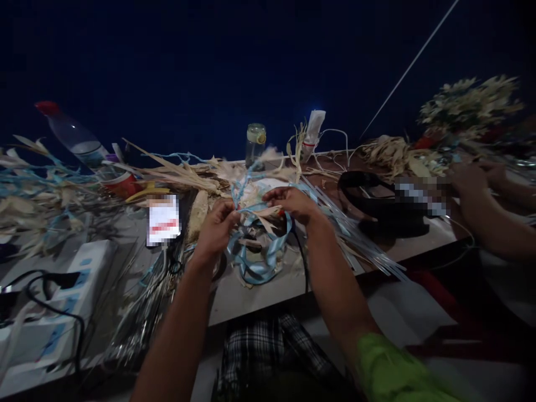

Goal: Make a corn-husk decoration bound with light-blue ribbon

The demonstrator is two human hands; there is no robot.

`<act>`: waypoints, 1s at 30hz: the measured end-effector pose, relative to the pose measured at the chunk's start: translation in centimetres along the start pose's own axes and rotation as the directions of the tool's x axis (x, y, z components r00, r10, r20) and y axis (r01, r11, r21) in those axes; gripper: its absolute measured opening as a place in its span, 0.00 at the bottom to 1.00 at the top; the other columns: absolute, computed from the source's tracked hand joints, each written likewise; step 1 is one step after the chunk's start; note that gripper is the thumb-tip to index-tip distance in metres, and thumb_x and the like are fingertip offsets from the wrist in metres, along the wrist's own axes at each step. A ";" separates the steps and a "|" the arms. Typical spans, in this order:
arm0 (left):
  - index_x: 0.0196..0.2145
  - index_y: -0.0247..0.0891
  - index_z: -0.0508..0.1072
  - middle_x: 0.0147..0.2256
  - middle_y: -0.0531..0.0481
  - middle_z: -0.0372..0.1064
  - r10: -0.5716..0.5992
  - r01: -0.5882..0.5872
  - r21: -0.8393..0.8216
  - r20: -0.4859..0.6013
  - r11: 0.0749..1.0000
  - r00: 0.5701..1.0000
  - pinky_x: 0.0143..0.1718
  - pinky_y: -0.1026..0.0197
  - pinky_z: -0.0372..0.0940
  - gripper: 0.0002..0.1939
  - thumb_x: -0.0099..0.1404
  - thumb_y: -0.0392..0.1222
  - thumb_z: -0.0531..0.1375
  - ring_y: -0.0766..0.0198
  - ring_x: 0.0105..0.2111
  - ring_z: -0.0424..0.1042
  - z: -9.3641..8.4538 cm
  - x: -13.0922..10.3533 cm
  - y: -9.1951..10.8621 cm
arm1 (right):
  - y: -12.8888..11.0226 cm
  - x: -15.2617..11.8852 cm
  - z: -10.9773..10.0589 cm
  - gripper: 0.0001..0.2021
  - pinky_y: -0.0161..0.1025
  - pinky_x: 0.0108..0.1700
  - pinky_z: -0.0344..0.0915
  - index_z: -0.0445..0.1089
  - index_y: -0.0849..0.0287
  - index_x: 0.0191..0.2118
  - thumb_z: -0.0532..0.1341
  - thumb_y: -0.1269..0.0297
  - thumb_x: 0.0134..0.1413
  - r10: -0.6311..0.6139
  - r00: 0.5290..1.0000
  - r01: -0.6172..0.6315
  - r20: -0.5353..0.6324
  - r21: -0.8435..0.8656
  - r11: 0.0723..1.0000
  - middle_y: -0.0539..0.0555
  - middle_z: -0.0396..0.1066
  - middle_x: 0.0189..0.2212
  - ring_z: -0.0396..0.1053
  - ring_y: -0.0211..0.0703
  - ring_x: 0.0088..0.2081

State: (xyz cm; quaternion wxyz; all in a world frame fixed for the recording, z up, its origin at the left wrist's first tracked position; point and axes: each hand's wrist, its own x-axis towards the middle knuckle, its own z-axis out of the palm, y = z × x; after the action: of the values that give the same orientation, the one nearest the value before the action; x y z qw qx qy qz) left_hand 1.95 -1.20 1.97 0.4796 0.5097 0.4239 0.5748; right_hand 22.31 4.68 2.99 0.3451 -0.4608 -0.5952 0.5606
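Ribbon [256,272] near the front edge of the desk [228,304]
My left hand [215,226] pinches it; my right hand [296,202], I cannot tell.

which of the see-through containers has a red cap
The plastic bottle at the far left; the smaller jar, beyond the left hand and right hand, shows no red at its top.

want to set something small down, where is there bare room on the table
Narrow bare strip of table: between blue ribbon and the near edge. Another patch: between clear tubes and black object. Crowded: the left side, with power strip, shiny rods and dried leaves.
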 end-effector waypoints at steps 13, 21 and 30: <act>0.25 0.36 0.64 0.19 0.60 0.60 -0.183 0.056 -0.400 -0.289 0.915 0.940 0.21 0.71 0.56 0.14 0.43 0.38 0.67 0.76 0.18 0.60 -0.2 1.0 -1.3 | 0.1 0.3 6.5 0.15 0.41 0.55 0.55 0.71 0.63 0.40 0.59 0.64 0.45 -0.486 0.870 0.437 -0.081 -0.328 0.837 0.59 0.69 0.44 0.63 0.44 0.49; 0.25 0.37 0.63 0.21 0.58 0.64 -0.273 0.145 -0.525 -0.176 0.839 0.946 0.23 0.70 0.59 0.16 0.41 0.35 0.67 0.74 0.21 0.65 1.2 0.4 -0.6 | 0.7 0.6 9.3 0.10 0.36 0.39 0.63 0.70 0.61 0.33 0.60 0.63 0.41 -0.240 0.962 0.257 -0.132 0.130 0.958 0.49 0.70 0.28 0.66 0.37 0.32; 0.25 0.36 0.62 0.23 0.56 0.65 -0.353 0.295 -0.557 0.003 0.777 0.936 0.26 0.68 0.61 0.12 0.43 0.32 0.63 0.72 0.23 0.66 0.9 0.3 -0.6 | 0.7 0.1 9.0 0.06 0.32 0.34 0.58 0.65 0.60 0.25 0.60 0.64 0.37 -0.200 0.974 0.220 -0.109 0.219 0.951 0.46 0.63 0.23 0.61 0.33 0.27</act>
State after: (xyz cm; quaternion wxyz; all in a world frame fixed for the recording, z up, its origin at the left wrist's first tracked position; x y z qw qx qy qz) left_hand 2.88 -0.76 1.51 0.6749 0.2402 0.3462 0.6058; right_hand 14.03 1.58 1.11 0.4787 -0.3754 -0.5569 0.5654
